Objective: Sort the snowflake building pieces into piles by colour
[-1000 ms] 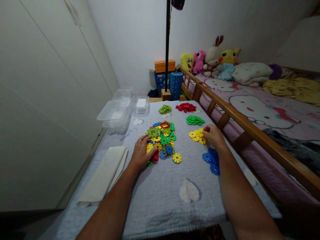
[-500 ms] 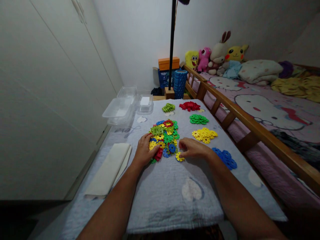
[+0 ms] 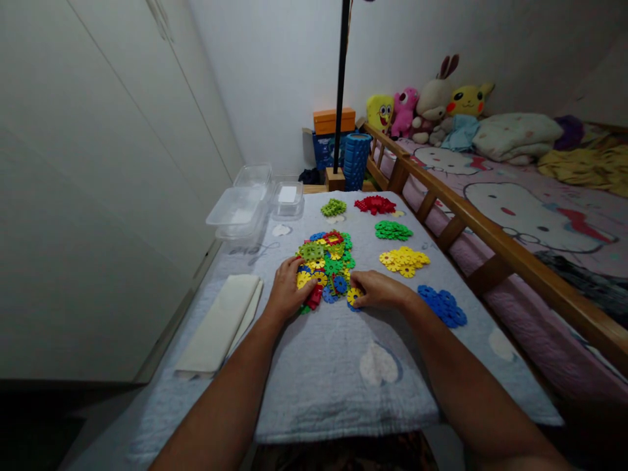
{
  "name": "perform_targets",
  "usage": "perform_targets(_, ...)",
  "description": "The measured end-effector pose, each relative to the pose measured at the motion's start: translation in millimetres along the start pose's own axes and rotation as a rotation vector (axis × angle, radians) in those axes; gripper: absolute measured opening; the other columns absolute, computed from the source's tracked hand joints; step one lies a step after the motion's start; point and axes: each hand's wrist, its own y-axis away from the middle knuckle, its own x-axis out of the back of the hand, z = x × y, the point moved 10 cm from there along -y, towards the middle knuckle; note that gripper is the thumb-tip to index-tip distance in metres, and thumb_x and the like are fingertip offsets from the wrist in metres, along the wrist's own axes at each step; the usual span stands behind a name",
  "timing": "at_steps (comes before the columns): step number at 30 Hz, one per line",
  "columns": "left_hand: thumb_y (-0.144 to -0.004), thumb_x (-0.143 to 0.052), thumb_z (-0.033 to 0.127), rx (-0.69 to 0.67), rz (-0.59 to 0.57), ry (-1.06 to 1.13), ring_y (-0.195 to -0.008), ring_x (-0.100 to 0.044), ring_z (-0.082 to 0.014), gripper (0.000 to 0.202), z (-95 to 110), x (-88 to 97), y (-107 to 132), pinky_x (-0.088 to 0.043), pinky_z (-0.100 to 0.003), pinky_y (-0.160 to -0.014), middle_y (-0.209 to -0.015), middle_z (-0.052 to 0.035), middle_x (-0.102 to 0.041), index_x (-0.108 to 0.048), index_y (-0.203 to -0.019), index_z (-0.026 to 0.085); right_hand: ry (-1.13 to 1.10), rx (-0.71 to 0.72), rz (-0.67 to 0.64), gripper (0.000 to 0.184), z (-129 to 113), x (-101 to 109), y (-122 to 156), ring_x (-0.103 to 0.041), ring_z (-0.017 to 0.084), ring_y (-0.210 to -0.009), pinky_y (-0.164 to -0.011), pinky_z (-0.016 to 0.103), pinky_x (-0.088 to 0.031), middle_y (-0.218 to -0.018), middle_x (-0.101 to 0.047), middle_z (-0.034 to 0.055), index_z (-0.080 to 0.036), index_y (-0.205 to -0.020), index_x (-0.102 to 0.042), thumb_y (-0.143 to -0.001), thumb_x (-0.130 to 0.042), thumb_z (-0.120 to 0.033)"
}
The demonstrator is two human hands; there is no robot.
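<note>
A mixed pile of notched plastic discs (image 3: pixel 332 264) in yellow, green, red and blue lies at the middle of the cloth-covered table. My left hand (image 3: pixel 287 288) rests against the pile's left side, its fingers apart and touching the pieces. At the near right edge of the pile, my right hand (image 3: pixel 377 289) pinches a yellow notched disc (image 3: pixel 354 297) between thumb and fingers. A blue edge shows beneath this disc. Right of the pile, sorted heaps lie in a column: red pieces (image 3: pixel 375 205), green discs (image 3: pixel 393 229), yellow discs (image 3: pixel 405 260) and blue discs (image 3: pixel 443 305).
Light green pieces (image 3: pixel 333 207) form a heap behind the mixed pile. Clear plastic containers (image 3: pixel 235 208) stand at the back left, and a folded cream cloth (image 3: pixel 220 324) lies at the left. A black pole (image 3: pixel 340 91) rises behind the table. A wooden bed rail (image 3: pixel 471 235) runs along the right.
My right thumb and fingers have closed on the yellow disc, which is tilted up slightly. The left hand stays at the pile. The whole view has shifted a little.
</note>
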Motion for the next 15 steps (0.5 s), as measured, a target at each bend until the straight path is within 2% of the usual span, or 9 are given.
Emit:
perform_targets(4, -0.082, -0.068, 0.040, -0.011, 0.013, 0.004, -0.131, -0.051, -0.0303, 0.051, -1, 0.0, 0, -0.039, -0.050, -0.116, -0.136, -0.0142, -0.055, -0.057, -0.128, 0.018, -0.012, 0.011, -0.027, 0.033, -5, 1, 3, -0.054, 0.016, -0.076, -0.063, 0.024, -0.033, -0.091, -0.068, 0.0034, -0.017, -0.103, -0.066, -0.073, -0.078, -0.026)
perform_targets(9, -0.083, -0.068, 0.040, -0.012, 0.015, 0.005, -0.132, -0.051, -0.0301, 0.050, -1, -0.3, 1, -0.039, -0.050, -0.116, -0.136, -0.0132, -0.055, -0.058, -0.127, 0.020, -0.147, 0.089, -0.096, 0.015, -1, 2, 4, -0.054, 0.015, -0.074, -0.063, 0.024, -0.034, -0.079, -0.065, 0.0004, -0.017, -0.083, -0.069, -0.077, -0.070, -0.031)
perform_targets(11, -0.083, -0.068, 0.041, -0.014, 0.011, 0.002, -0.131, -0.051, -0.0307, 0.050, -1, -0.5, 0, -0.039, -0.051, -0.116, -0.135, -0.0139, -0.055, -0.058, -0.127, 0.019, -0.232, 0.061, -0.009, 0.015, 11, 12, 1, -0.052, 0.014, -0.070, -0.061, 0.024, -0.032, -0.073, -0.062, -0.0010, -0.017, -0.080, -0.068, -0.078, -0.067, -0.032)
perform_targets(15, -0.082, -0.068, 0.040, -0.016, 0.017, -0.002, -0.130, -0.052, -0.0310, 0.050, 0, 0.0, 0, -0.040, -0.051, -0.115, -0.135, -0.0137, -0.056, -0.058, -0.127, 0.020, -0.314, -0.049, 0.255, 0.017, 37, 32, -3, -0.054, 0.015, -0.069, -0.061, 0.025, -0.034, -0.073, -0.062, 0.0001, -0.016, -0.080, -0.069, -0.081, -0.061, -0.031)
